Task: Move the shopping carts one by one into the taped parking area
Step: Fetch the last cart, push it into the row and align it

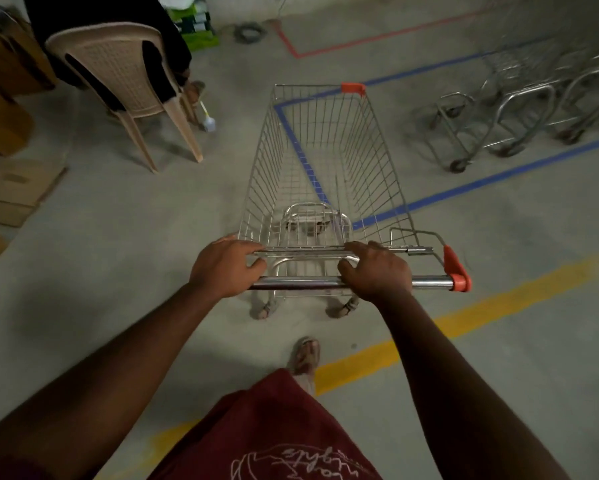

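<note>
At blue tape corner (351, 226), cart (325, 161) nose toward 12; left hand (227, 268), right hand (377, 270) both wrapped round handle bar (301, 282); swing nose toward 2, roll straight between tape lines behind parked carts (519, 109).

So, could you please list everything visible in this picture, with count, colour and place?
shopping cart: one, silver wire with orange corners, centre, front over the blue tape
parked carts: several nested, silver, right, inside the blue tape
blue tape: lines on the floor, centre to right
red tape: lines, top
yellow line: one, lower right
chair: one, beige, top left, dark cloth over it
cardboard: brown pieces, left
left hand: grips the cart handle
right hand: grips the cart handle
</note>
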